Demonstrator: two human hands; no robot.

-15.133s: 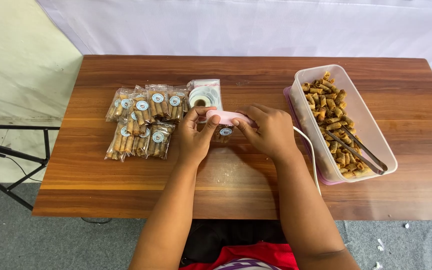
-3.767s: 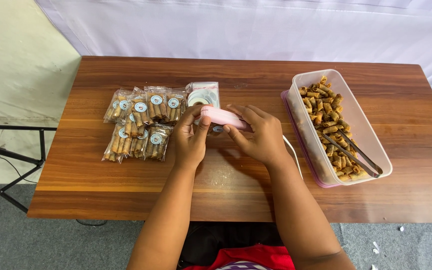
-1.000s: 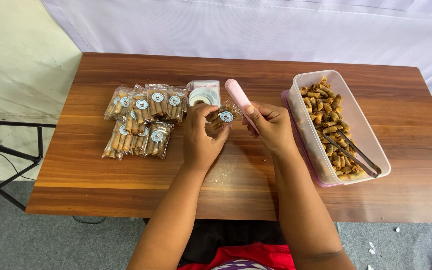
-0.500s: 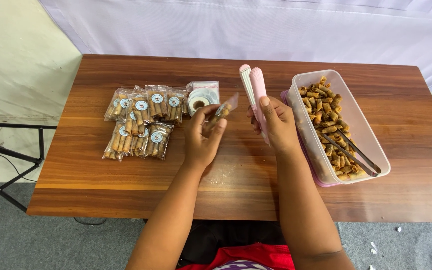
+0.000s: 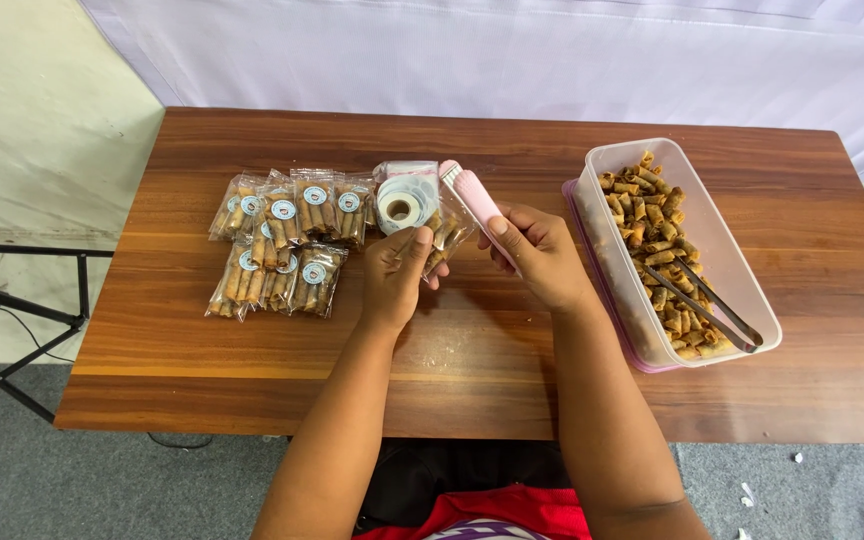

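Note:
My left hand (image 5: 397,272) holds a small clear bag of rolled brown snacks (image 5: 444,236) above the wooden table (image 5: 472,330). My right hand (image 5: 544,252) grips a pink handheld sealer (image 5: 479,202), which points up and to the left, its tip next to the bag's top. Both hands hover over the middle of the table, just in front of a roll of round stickers (image 5: 400,206) in a clear wrapper.
Several sealed snack bags with round stickers (image 5: 285,240) lie in two rows at the left. At the right stands a clear plastic tub (image 5: 742,292) full of rolled snacks with metal tongs (image 5: 712,304) in it, on a pink lid.
My right hand has tilted the pink sealer down from upright toward the bag. My left hand has kept the bag and shifted it slightly right toward the sealer.

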